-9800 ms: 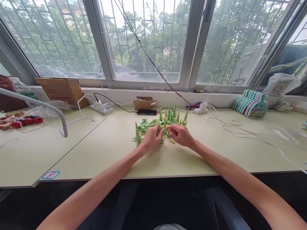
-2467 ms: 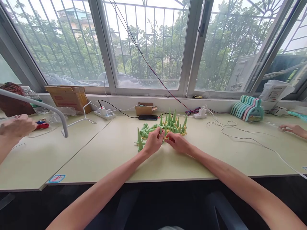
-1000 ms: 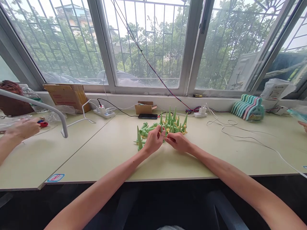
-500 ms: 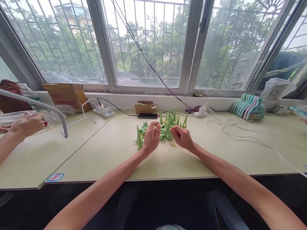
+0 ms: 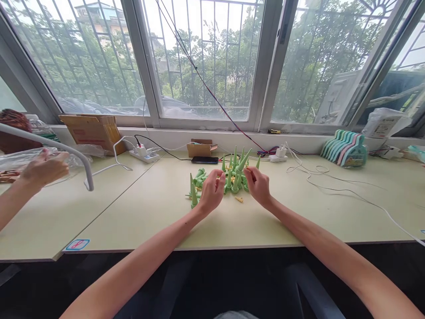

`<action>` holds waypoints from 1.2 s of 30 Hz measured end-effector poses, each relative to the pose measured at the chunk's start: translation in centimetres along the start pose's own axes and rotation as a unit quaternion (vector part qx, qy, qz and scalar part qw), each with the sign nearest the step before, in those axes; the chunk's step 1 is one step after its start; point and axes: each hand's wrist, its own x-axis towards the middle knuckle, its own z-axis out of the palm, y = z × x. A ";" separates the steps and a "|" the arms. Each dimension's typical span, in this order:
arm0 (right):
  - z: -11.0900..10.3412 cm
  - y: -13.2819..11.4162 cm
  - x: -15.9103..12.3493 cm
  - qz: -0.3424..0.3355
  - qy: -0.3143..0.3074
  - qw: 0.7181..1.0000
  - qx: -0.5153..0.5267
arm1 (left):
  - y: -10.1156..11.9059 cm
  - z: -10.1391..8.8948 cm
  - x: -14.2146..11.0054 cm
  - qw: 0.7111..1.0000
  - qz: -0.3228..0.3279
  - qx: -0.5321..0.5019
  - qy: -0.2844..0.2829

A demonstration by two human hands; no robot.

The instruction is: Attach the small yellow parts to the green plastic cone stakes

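A cluster of pale green plastic cones (image 5: 235,182) with round bases stands and lies on the table between and beyond my hands. My right hand (image 5: 259,186) is closed at the right side of the cluster, its thumb and fingertips pinched against a tilted green cone (image 5: 245,160) that leans to the upper right. My left hand (image 5: 212,190) is at the left of the cluster with curled fingers; what they hold, if anything, is hidden. Small yellow pieces lie among the cones, and one yellow piece (image 5: 238,200) lies apart in front.
Behind the cones are a black phone (image 5: 205,160) and a small open cardboard box (image 5: 201,148). Power strips (image 5: 144,153) and white cables (image 5: 327,173) lie toward the window. Teal and pink hangers (image 5: 345,148) stand right. Another person's hand (image 5: 43,170) is at left, behind a white metal bar (image 5: 75,151).
My right hand has moved a little right and up, and a green cone beside its fingertips has shifted from upright to tilted. My left hand has barely moved. The other person's hand has moved slightly right.
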 end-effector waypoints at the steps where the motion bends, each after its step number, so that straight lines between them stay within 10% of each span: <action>1: 0.1 0.1 0.0 -0.001 -0.007 1.000 -0.004 | 0.0 0.0 0.0 1.000 0.001 0.002 -0.001; 12: 0.4 0.2 -0.2 -0.015 -0.132 0.991 -0.027 | -0.2 0.3 0.1 1.000 0.007 0.015 -0.008; 30: -0.1 -0.7 -0.2 0.031 -0.050 0.997 -0.046 | -1.1 0.3 0.1 0.997 0.029 0.074 -0.004; 36: -0.5 -1.1 -0.7 -0.110 -0.026 0.993 -0.027 | -1.4 0.2 0.1 0.994 0.015 0.104 0.003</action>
